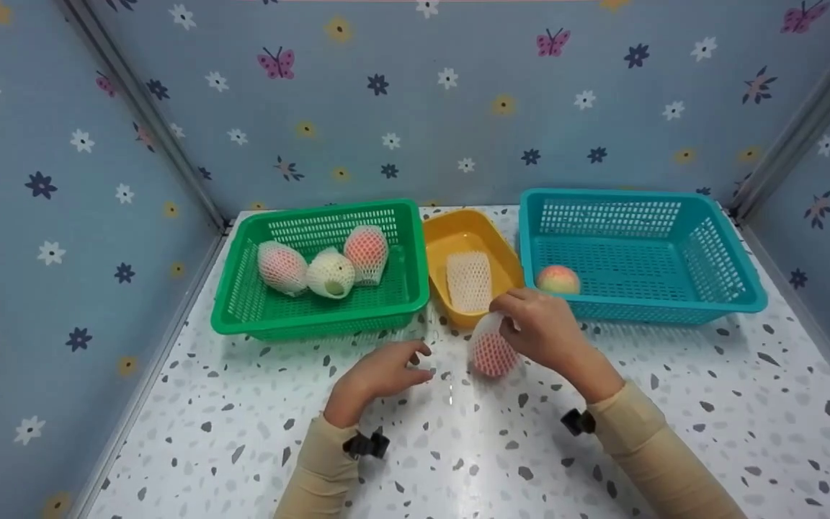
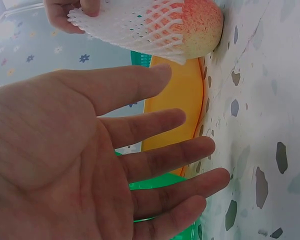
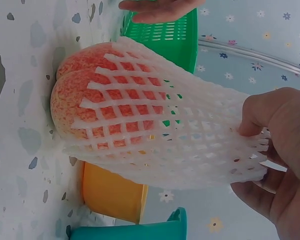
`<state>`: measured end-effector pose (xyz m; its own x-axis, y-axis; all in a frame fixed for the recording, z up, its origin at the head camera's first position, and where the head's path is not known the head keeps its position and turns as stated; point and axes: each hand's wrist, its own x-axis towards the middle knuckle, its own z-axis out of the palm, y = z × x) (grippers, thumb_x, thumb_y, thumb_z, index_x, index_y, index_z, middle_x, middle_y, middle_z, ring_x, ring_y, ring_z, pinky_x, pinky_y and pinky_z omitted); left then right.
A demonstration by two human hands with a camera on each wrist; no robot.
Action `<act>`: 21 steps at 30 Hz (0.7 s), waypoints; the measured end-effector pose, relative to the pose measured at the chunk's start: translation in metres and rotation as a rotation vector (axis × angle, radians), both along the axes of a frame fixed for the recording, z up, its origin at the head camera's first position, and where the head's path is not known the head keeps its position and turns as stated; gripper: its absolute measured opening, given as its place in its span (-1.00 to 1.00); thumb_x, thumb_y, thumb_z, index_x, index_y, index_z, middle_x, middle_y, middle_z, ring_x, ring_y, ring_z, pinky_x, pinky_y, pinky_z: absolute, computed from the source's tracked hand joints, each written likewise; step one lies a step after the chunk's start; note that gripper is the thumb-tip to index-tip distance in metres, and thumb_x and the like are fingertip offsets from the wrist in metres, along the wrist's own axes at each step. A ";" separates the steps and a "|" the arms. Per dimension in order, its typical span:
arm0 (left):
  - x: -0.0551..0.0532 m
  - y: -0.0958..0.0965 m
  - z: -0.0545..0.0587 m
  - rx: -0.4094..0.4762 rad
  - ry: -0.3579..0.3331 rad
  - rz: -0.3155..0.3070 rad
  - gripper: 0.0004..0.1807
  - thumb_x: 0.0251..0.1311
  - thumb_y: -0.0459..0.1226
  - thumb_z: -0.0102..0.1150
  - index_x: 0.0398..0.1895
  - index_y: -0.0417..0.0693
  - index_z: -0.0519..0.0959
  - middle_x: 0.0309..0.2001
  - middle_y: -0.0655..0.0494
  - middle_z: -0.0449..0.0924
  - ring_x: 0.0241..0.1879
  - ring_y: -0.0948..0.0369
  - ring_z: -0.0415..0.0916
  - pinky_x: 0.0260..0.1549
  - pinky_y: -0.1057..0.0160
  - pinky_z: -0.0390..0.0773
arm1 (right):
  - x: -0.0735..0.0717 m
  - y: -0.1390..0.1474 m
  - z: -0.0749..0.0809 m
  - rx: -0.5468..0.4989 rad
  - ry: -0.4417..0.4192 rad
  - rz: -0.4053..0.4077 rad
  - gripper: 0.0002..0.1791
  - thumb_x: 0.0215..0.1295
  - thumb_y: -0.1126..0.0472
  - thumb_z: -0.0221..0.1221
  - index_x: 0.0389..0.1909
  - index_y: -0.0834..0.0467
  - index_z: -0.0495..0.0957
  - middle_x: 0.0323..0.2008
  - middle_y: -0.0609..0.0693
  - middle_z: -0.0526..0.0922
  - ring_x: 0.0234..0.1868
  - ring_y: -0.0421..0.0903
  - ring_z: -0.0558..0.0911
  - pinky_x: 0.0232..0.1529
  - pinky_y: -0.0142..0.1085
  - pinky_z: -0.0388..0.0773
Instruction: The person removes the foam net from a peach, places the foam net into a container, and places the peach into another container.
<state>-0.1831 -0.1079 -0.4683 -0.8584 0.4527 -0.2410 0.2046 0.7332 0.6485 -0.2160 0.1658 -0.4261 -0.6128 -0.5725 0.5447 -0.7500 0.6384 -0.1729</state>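
Peach [image 3: 75,102] stands on the speckled table [image 1: 458,461], just in front of the yellow tray [image 1: 458,241], its lower end bare and the rest inside a white foam net [image 3: 205,130]. Right hand [image 1: 541,328] pinches the net's upper end between thumb and fingers, presumably to hold it upright over the fruit. Left hand [image 1: 382,367] is near it, fingers extended and apart, gripping nothing, likely placed to steady. A spare net [image 1: 469,281] lies in the tray, seemingly for easy reach. Green basket [image 1: 328,322] at left holds three netted fruits [image 1: 282,267]; blue basket [image 1: 645,308] at right holds one bare peach [image 1: 559,280], apparently to separate covered from uncovered
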 end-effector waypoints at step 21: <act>-0.002 0.000 -0.005 -0.014 -0.005 0.001 -0.56 0.30 -0.10 0.19 0.15 -0.14 0.50 -0.04 -0.08 0.58 -0.04 0.03 0.52 -0.07 0.01 0.49 | 0.003 0.019 0.023 -0.059 0.058 -0.022 -0.74 -0.06 0.44 0.36 -0.30 0.13 0.65 -0.39 -0.03 0.67 -0.43 -0.11 0.57 -0.46 -0.33 0.55</act>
